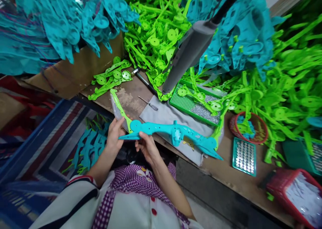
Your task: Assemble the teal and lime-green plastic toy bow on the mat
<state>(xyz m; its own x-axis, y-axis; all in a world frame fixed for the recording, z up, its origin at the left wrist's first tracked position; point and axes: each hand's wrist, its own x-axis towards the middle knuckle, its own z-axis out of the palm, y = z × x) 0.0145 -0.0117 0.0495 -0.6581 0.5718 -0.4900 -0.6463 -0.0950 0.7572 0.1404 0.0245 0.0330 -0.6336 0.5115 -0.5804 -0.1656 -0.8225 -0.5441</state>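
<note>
A blue plastic toy bow (161, 127) with a green limb at each end spans the front edge of the workbench. My left hand (115, 133) is closed round its left end, where a green limb (121, 110) meets the blue body. With thumb on top, my right hand (149, 147) grips the lower edge of the body a little further right; the fingertips beneath are partly hidden. The bow's right end reaches over a grey cloth (166, 113). A small screwdriver (148, 103) and a hammer (143, 79) lie behind the bow.
A grey powered screwdriver (188, 51) hangs over the bench. Beside it stand a green tray of screws (195, 116), a red basket (232, 126), and a green tray of round metal pieces (233, 155). Heaped green limbs (156, 31) and blue bodies (85, 17) fill the back.
</note>
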